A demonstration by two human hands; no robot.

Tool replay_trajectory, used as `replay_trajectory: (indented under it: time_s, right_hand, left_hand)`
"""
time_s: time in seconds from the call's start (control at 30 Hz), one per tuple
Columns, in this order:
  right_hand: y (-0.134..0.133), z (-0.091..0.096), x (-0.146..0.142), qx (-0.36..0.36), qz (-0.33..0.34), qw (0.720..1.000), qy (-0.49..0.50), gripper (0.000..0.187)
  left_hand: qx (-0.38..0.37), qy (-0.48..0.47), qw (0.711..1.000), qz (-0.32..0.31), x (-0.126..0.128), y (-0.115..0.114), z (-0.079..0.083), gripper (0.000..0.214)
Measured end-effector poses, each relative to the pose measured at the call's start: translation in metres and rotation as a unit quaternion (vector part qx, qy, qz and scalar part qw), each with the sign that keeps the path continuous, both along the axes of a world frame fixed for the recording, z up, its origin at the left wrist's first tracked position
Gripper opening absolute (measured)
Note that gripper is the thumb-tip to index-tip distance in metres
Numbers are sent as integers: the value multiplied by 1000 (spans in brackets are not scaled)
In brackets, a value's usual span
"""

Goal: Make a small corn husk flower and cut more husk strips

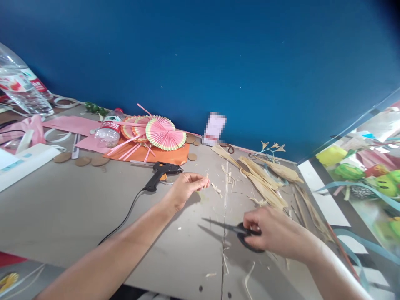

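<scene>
My left hand [191, 186] is closed in a pinch on a small pale piece of corn husk [206, 178], of which only a bit shows at the fingertips. To the right and nearer to me, my right hand [269, 229] grips black-handled scissors [235, 228], fingers through the handles. Their blades point left over the table and look slightly parted, blurred by motion. A black glue gun [159, 174] lies just left of my left hand, its cord running toward me. Curled husk scraps [216, 189] lie beside my left fingertips. Beyond my right hand are long dried corn husks [261, 181].
Pink paper fans [165, 133] lie on orange paper [175, 155] near the blue wall [200, 62]. A small bottle [109, 130] and cardboard discs [83, 161] sit to the left. Husk flowers [272, 147] stand at the back right; a clear bag [378, 179] is at the far right.
</scene>
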State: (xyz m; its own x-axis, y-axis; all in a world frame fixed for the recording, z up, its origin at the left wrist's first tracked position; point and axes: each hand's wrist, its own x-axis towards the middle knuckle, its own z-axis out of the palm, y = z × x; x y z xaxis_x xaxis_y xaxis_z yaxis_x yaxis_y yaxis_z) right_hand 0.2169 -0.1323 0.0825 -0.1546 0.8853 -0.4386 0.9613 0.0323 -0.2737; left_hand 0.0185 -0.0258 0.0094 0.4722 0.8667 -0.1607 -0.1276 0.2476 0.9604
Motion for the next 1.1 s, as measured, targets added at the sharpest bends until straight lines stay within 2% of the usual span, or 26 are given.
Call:
replay_trajectory:
  time_s: [0.07,0.17,0.33,0.47,0.6,0.67,0.77,0.83,0.93,1.0,1.1]
  right_hand:
    - [-9,-5,6,-15,5,999,-35,8]
    - [-23,-17,24,-6,-34,996,-88,8]
    - [-42,-36,61,-20,-68,991,-114,9]
    - [-45,-42,73,-33,-87,988,-124,12]
    - [-38,-41,74,-13,-90,986,-141,14]
    - [-33,-36,71,-7,-82,988,-133,13]
    - [-22,-26,59,25,-77,989,-121,2]
    - [-11,-24,45,90,-83,987,-106,12]
    - [11,-35,15,171,-47,983,-50,19]
    - [26,-48,-4,185,-15,982,-44,27]
    - [46,-65,-22,192,-3,980,-62,39]
  left_hand:
    - [-9,-10,1000,9,1,1,-1,21]
    - [-22,-23,999,27,1,2,-2,24]
    - [-43,-40,997,45,2,2,-5,22]
    - [-55,-42,996,50,2,2,-6,22]
    - [-64,-41,996,55,2,3,-4,24]
    - [-64,-40,996,56,2,3,-4,24]
    - [-65,-32,996,56,2,3,-5,24]
    - [-65,-24,996,56,3,2,-8,24]
    - [-67,-14,996,61,5,1,-12,25]
    - [-65,-14,996,64,5,1,-14,27]
    - [-69,-18,995,73,5,3,-15,30]
